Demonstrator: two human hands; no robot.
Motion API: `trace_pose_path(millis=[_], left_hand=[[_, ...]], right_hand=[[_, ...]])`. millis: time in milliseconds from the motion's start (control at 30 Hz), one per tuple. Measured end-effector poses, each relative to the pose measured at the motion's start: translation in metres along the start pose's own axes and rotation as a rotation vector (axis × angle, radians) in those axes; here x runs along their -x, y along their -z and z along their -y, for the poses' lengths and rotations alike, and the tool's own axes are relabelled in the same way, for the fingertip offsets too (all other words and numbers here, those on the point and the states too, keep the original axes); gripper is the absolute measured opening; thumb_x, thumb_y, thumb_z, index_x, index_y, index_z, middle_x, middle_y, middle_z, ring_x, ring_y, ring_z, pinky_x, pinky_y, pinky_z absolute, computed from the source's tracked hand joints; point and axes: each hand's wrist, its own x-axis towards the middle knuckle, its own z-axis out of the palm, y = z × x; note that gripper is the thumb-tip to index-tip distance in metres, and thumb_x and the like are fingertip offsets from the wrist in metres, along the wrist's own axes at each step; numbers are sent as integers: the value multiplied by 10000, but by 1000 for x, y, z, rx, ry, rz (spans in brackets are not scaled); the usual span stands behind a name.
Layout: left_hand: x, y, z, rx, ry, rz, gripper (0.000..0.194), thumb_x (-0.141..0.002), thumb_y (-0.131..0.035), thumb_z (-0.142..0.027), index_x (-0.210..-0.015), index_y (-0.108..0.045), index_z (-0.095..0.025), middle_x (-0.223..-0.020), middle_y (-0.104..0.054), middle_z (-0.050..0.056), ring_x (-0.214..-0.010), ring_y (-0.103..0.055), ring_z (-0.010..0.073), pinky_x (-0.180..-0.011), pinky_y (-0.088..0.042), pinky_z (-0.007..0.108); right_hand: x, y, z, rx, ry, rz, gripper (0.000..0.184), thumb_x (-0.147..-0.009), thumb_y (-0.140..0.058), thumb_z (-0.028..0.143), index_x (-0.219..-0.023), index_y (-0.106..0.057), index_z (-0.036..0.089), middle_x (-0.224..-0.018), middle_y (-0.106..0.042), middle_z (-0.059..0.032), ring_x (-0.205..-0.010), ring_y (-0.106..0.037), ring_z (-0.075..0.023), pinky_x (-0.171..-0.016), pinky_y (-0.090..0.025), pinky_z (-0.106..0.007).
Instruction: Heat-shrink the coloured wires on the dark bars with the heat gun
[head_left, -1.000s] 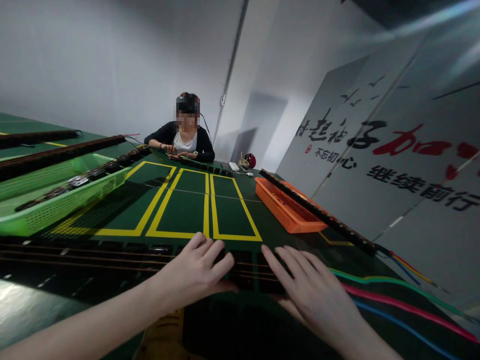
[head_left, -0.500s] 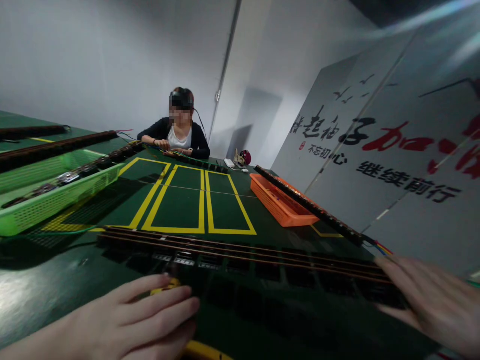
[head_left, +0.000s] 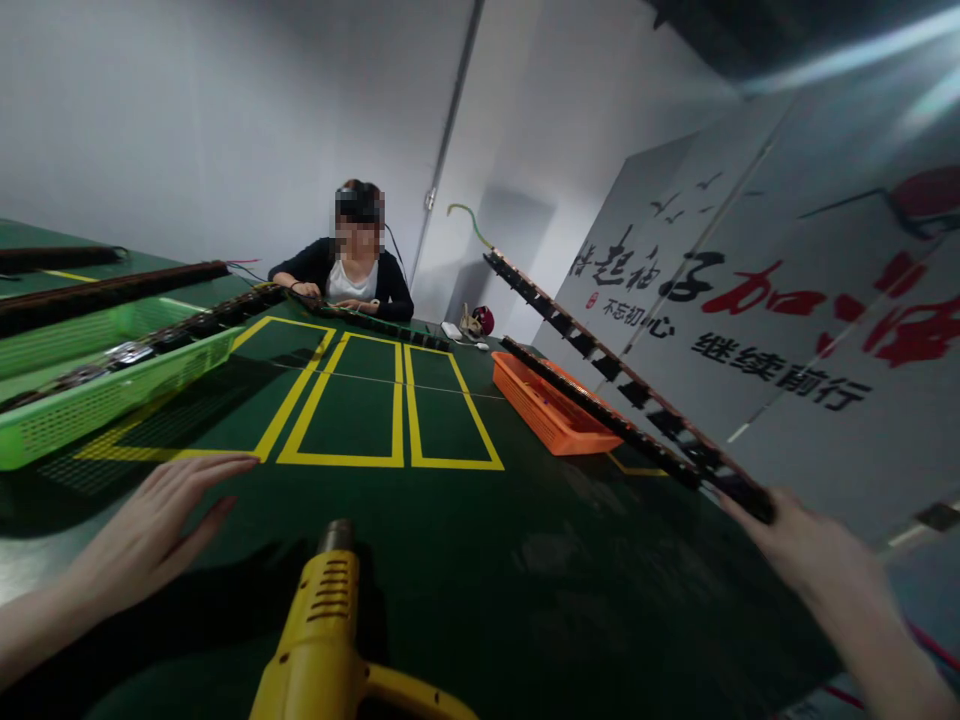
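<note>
My right hand is closed around the near end of a long dark strip with square black segments and a copper-coloured edge. The strip slants up and away above the table, a yellow-green wire curling from its far end. At the left, my left hand hovers over the table, fingers stretched out and holding nothing. To the right of that hand, a yellow heat gun lies on the table with its metal nozzle pointing away from me; its lower part is cut off by the frame.
A similar strip rests across an orange basket at the right. At the left stands a green basket with another strip in it, and more strips lie behind. Across the green table, a person handles another strip.
The strip that lay across the table before me is now lifted and swung to the right in my right hand. My left hand has moved left, away from the heat gun.
</note>
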Motion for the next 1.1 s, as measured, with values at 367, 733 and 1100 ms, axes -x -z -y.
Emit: trace_pose_path(millis=[367, 733, 1100], left_hand=[[13, -9, 6, -14, 106, 125, 461, -866, -475, -248, -1295, -336, -342, -1150, -554, -62, -1005, -566, 88, -853, -487, 210], [18, -20, 12, 32, 109, 180, 595, -862, -463, -264, -1375, -225, -448, -1153, -568, -98, -979, -601, 97, -826, -537, 230], [10, -12, 1, 48, 136, 204, 414, -857, -473, -245, -1251, -389, -339, -1151, -581, -68, -981, -603, 86, -822, -517, 179]], right_hand=[[-67, -117, 124, 193, -242, 240, 549, -868, -446, 560, -1180, -489, 111, -1091, -541, -124, -1017, -528, -219, -892, -409, -445], [-47, -141, 135, -353, -273, 125, 393, -867, -521, 382, -1171, -505, 134, -1290, -421, -114, -1223, -364, -259, -998, -305, -489], [-72, -171, 167, -1198, -884, 172, 318, -908, -482, 362, -1102, -507, 111, -894, -563, -44, -689, -554, -87, -582, -493, -226]])
